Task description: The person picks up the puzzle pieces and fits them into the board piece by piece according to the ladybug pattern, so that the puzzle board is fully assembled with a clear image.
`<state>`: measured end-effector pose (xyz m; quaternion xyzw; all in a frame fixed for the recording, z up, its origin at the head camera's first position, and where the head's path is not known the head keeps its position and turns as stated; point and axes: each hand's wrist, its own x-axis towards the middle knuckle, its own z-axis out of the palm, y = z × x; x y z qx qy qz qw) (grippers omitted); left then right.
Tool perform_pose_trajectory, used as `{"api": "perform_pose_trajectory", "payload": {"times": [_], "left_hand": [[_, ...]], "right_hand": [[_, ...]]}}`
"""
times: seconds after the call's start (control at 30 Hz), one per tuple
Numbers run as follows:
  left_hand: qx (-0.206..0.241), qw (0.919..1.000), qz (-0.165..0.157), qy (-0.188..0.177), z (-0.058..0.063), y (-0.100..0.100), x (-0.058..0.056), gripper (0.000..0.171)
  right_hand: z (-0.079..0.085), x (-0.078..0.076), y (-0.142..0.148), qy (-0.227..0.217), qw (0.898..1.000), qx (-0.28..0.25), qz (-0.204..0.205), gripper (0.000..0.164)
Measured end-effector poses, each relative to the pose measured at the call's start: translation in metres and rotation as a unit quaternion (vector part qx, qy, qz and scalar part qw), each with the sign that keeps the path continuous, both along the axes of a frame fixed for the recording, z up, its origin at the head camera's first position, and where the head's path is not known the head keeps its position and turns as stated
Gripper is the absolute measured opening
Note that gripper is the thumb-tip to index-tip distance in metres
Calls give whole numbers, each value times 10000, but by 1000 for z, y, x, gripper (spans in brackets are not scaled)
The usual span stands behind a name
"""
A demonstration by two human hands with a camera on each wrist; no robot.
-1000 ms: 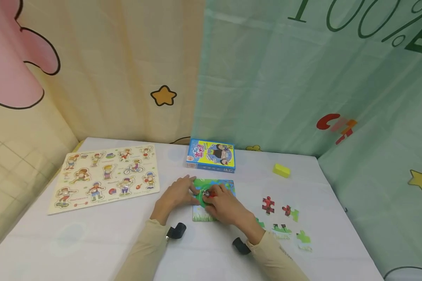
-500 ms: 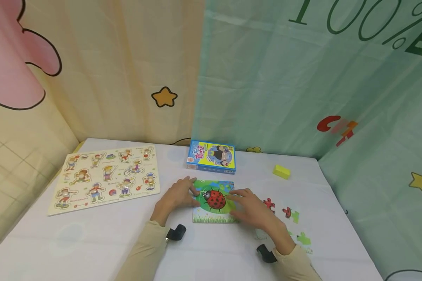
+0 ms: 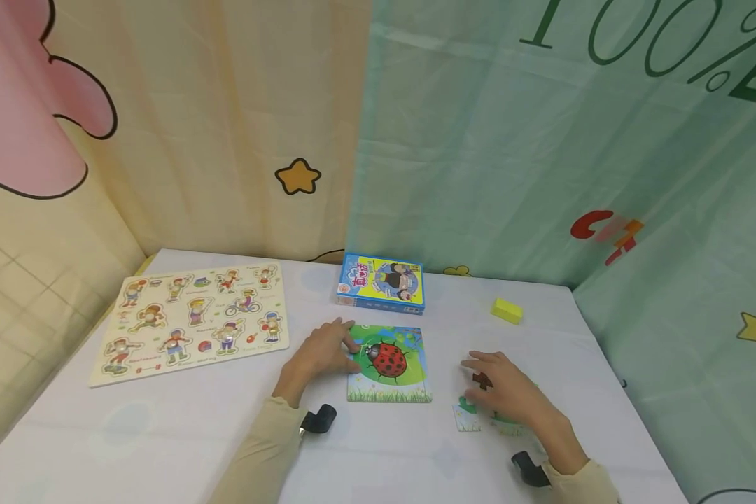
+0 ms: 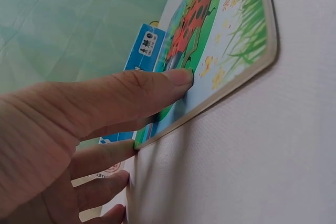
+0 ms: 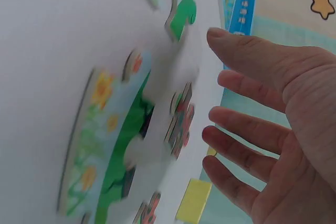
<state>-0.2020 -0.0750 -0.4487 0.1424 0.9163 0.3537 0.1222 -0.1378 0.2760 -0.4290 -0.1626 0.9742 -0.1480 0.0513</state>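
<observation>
The square ladybug puzzle board lies flat, its picture facing up. My left hand is at its left side; the left wrist view shows the thumb on the face near the edge and other fingers by the corner. Over the loose jigsaw pieces on the right, my right hand reaches with fingers spread and nothing held. Below it lie a red piece, a grass-and-flower edge piece and a corner piece. The hand partly covers the pieces in the head view.
A wooden board with figures of children playing sports lies at the left. Behind the ladybug board is a blue and yellow box. A small yellow block sits at the back right. Curtains stand behind the white table.
My right hand has left the ladybug board and moved right over the loose pieces, uncovering the ladybug picture. My left hand has stayed at the board's left side.
</observation>
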Motion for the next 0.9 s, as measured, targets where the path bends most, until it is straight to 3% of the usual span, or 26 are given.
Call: {"api": "perform_pose_trajectory", "payload": {"times": [0.37,0.9], "left_hand": [[11,10000,-30,58,2,-4,3,30],[102,9999,-14,6,0,-2,0,30]], "right_hand": [[-2,6,17,-197,9995,-193,141,51],[-8,-2,27,376,9988,120,289,39]]}}
